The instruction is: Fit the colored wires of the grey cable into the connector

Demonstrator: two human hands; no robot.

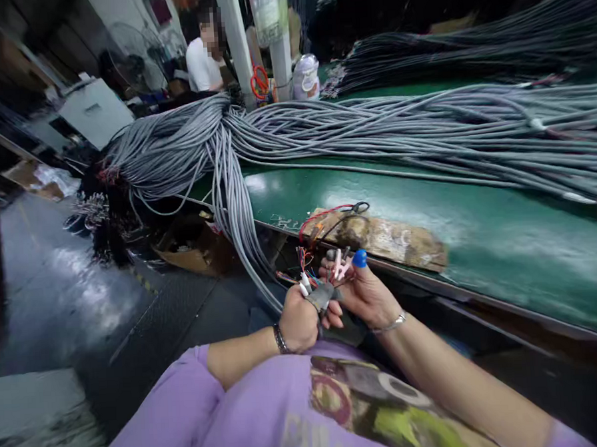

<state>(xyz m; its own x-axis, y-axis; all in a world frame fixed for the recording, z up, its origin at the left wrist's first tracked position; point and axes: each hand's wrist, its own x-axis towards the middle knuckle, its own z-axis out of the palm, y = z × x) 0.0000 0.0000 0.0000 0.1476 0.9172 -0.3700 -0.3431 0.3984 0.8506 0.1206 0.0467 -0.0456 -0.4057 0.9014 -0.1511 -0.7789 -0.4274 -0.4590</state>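
Note:
My left hand (299, 319) is closed around the ends of grey cables, with a flat grey piece (322, 295) showing between my hands. Thin coloured wires (308, 260) fan out of the cable ends above that fist. Close on its right, my right hand (370, 298) has its fingers curled round a small whitish connector (341, 268) on thin wires. A blue finger cot (360, 258) covers a fingertip of that hand. The grey cables (241, 220) hang over the table edge and run down toward my left hand. My fingers partly hide the parts they grip.
A worn wooden board (379, 239) with a red and a black lead lies at the edge of the green table (504, 239). Long grey cable bundles (373, 123) stretch across it. An open cardboard box (194, 249) stands below left. A person (204, 61) is in the background.

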